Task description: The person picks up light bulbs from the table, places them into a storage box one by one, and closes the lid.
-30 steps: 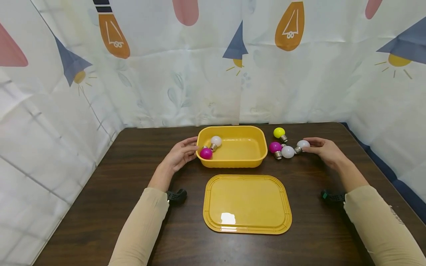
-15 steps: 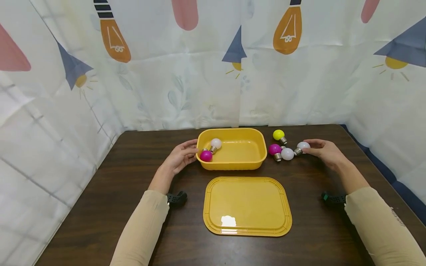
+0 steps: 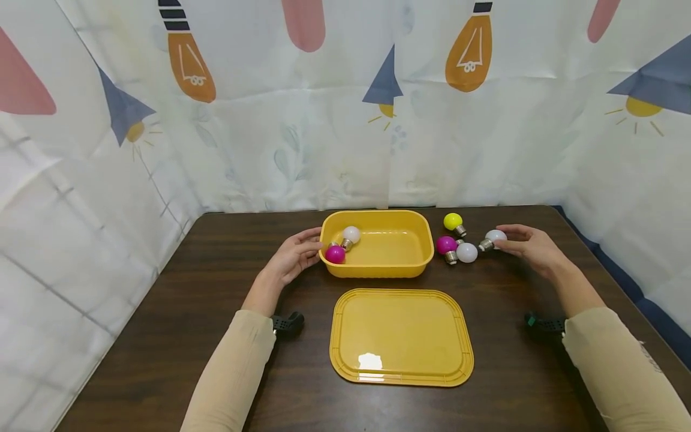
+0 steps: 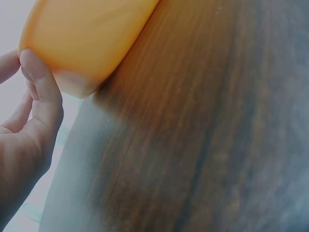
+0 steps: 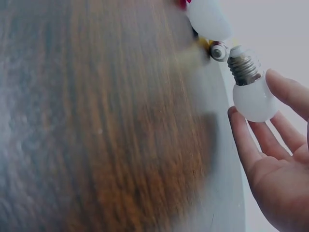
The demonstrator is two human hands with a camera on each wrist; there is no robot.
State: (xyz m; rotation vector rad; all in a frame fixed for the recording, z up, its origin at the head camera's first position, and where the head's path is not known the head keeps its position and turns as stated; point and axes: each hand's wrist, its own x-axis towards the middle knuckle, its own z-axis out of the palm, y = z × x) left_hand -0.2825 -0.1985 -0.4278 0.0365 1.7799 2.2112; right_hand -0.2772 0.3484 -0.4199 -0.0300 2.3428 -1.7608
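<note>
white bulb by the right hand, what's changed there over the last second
The right hand now pinches the white round bulb between thumb and fingers and has drawn it slightly away from the other white bulb, which it touched before. The left hand stays against the yellow plastic tub; the two bulbs inside, the yellow lid and the pink and yellow bulbs outside lie as before.

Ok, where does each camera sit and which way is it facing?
Head: worn high, looking forward and down at the yellow bin, lid and both forearms.
Left wrist: low over the table, facing the bin's corner; left hand shows.
Right wrist: low, facing a white bulb; right hand shows.
Shared: head and left wrist both show the bin.
</note>
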